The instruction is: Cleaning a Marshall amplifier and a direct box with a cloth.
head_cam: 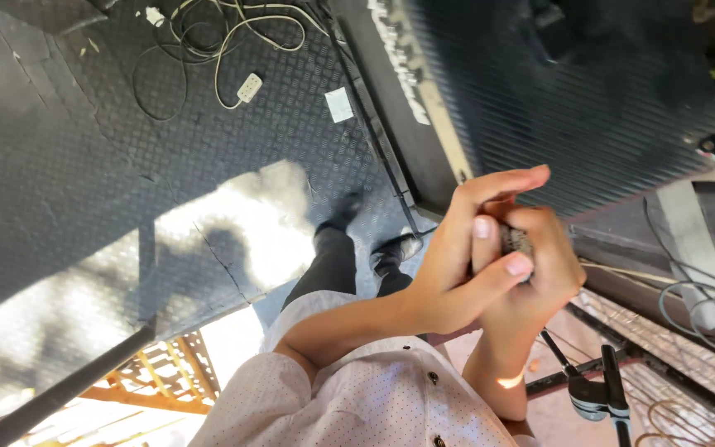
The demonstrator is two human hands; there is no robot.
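My two hands are clasped together in front of my chest. My left hand [448,265] reaches in from the left out of a rolled white dotted sleeve, its fingers and thumb wrapped over my right hand [549,269]. Between them sits a small grey, rough-textured object [517,241], mostly hidden by the fingers, so I cannot tell what it is. Both hands press on it.
Below lies a black diamond-plate floor [84,165] with sunlit patches, a white cable and plug [248,87], and my black shoes [397,248]. A large black ribbed cabinet [589,91] stands ahead right. A black stand with clamps [593,396] and cables [693,310] are at right, and wooden slats [159,377] at lower left.
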